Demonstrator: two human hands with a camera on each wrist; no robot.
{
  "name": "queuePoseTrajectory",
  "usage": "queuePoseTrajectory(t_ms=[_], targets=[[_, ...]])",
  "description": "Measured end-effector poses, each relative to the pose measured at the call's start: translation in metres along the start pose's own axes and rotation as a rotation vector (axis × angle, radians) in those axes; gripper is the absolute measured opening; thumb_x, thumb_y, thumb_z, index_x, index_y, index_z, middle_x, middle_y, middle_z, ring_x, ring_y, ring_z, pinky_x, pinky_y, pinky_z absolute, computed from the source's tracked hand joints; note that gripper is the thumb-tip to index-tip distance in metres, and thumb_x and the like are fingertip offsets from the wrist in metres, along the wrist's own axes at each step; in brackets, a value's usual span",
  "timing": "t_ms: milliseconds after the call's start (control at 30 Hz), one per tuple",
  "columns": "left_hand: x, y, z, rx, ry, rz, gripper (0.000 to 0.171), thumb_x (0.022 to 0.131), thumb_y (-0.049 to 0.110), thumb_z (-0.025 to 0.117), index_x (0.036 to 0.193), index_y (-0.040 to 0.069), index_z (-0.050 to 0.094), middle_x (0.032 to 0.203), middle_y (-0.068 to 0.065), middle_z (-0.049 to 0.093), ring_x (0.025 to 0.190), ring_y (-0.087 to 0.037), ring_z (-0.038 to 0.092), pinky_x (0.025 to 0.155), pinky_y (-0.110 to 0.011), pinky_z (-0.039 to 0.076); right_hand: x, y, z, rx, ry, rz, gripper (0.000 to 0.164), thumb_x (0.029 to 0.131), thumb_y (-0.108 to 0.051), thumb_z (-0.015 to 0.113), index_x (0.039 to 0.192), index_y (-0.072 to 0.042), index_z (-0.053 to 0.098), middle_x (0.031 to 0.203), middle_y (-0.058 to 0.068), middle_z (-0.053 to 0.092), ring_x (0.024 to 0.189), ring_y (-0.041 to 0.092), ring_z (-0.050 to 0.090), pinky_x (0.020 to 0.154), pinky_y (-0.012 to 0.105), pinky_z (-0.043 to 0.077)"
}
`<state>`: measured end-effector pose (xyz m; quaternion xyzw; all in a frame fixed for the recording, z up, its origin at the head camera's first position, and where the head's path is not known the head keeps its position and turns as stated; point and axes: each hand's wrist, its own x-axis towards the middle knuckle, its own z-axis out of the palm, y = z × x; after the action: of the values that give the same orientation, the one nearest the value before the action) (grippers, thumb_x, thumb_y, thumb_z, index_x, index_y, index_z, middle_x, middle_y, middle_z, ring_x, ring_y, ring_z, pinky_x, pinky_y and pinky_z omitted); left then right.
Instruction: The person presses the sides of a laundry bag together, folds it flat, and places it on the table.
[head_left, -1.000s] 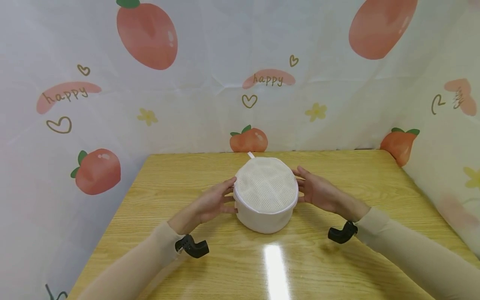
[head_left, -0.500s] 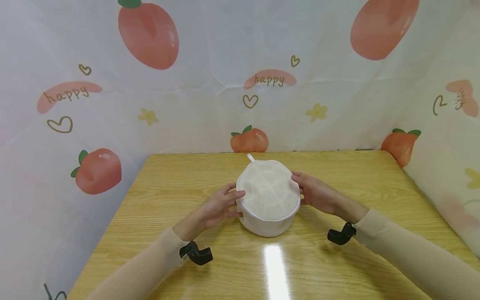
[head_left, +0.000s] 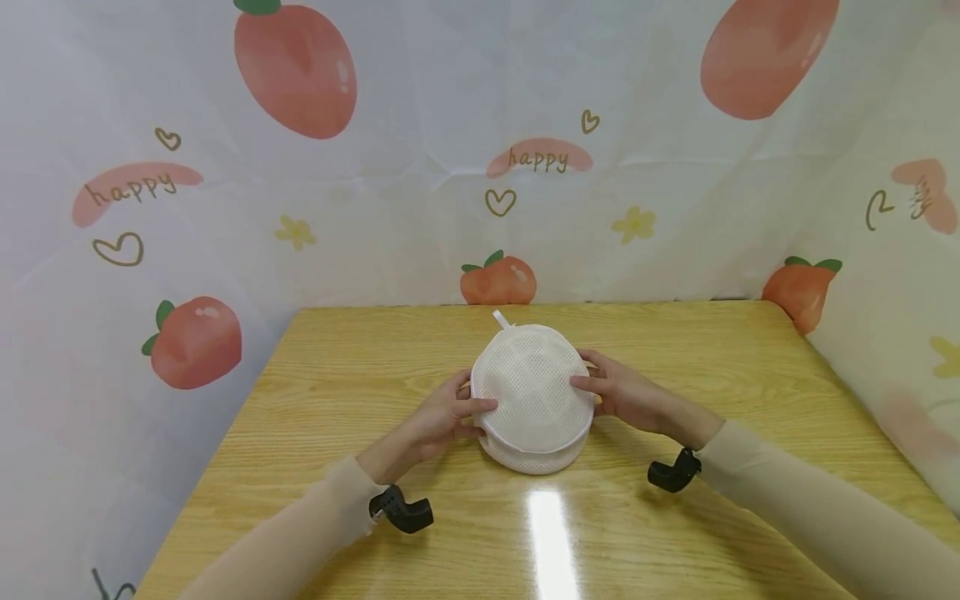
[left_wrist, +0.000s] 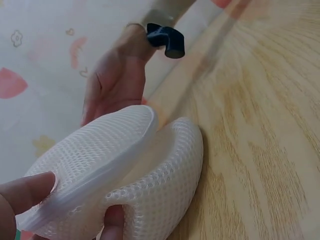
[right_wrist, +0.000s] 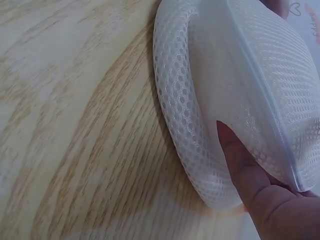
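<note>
A round white mesh laundry bag [head_left: 534,387] stands on the wooden table between both hands, its top tilted toward me and its side wall partly squashed. My left hand [head_left: 442,417] grips the left rim, thumb on the mesh top and fingers against the side. On the opposite rim, my right hand [head_left: 630,392] holds on with its thumb over the top. The left wrist view shows the bag's wall [left_wrist: 167,185] folding inward below the zipped edge. In the right wrist view, a finger [right_wrist: 240,157] presses into the fold under the zipper [right_wrist: 267,95]. A white loop tab [head_left: 501,319] sticks up at the back.
The wooden table [head_left: 360,358] meets a white fruit-print cloth [head_left: 397,242] at the back and sides. Black curved wrist cameras sit on the left wrist [head_left: 405,510] and the right wrist [head_left: 673,471]. A bright reflection lies on the table in front of the bag.
Both thumbs have moved onto the mesh top. The bag has tipped toward me and its side has been pressed lower, from a tall drum to a squashed shape.
</note>
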<state>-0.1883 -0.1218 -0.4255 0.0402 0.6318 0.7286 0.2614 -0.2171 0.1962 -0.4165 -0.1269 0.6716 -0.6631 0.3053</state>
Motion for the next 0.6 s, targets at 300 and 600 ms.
queuePoseTrajectory(t_ms=[300,600], targets=[[0.004,-0.006,0.001,-0.001,-0.001,-0.015,0.067,0.105,0.005,0.060,0.162,0.002,0.025,0.151,-0.025,0.049,0.114,-0.025,0.065,0.098,-0.051,0.056,0.008,0.007,0.002,-0.031,0.018,0.010,0.071,0.110,-0.016,0.054,0.165,-0.003,0.011,0.153,0.030,0.043,0.110,0.022,0.066,0.092,0.045,0.058],[0.003,-0.004,0.000,0.014,-0.013,-0.032,0.066,0.105,0.007,0.059,0.162,0.003,0.027,0.144,-0.024,0.056,0.112,-0.026,0.067,0.097,-0.048,0.056,0.022,-0.010,-0.010,-0.100,0.029,0.025,0.068,0.112,-0.031,0.050,0.166,-0.008,0.015,0.165,0.024,0.026,0.146,0.042,0.039,0.104,0.054,0.050]])
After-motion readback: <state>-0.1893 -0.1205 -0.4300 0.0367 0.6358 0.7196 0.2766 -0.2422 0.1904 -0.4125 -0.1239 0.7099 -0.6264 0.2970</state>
